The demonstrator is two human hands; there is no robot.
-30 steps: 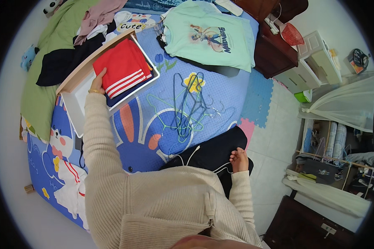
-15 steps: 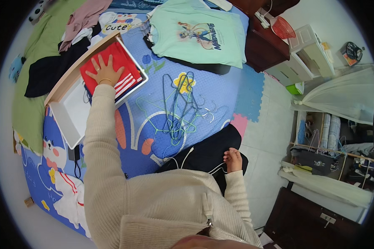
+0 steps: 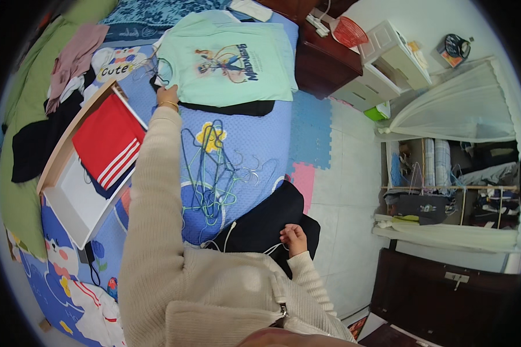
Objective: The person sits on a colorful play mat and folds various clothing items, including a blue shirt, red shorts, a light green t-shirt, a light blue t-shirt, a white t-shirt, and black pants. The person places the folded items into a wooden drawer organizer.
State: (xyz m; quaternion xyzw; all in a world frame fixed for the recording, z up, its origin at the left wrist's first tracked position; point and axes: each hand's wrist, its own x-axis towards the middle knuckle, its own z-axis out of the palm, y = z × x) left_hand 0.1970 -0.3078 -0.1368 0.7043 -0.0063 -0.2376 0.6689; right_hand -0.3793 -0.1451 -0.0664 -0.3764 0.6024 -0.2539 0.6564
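Note:
My left hand (image 3: 168,96) reaches to the near left edge of a mint green T-shirt (image 3: 214,69) with a printed figure, its fingers closed on the cloth near the collar. The shirt lies flat on top of black clothing (image 3: 237,108). To the left of my left forearm, a folded red garment with white stripes (image 3: 107,136) lies over dark blue cloth in a white drawer with a wooden front (image 3: 69,205). My right hand (image 3: 295,238), loosely curled with nothing visible in it, is held close over my dark trousers (image 3: 266,217).
Tangled wire hangers (image 3: 211,185) lie on the blue bed cover (image 3: 260,139) in front of me. A white garment with red stripes (image 3: 92,301) is at the lower left. Dark trousers (image 3: 32,147) and pink cloth (image 3: 75,58) lie beyond the drawer, by a green quilt (image 3: 17,110).
My left hand has left the red garment in the drawer and moved right and away to the mint T-shirt, closing on its edge. My right hand stays by my lap. The view has shifted.

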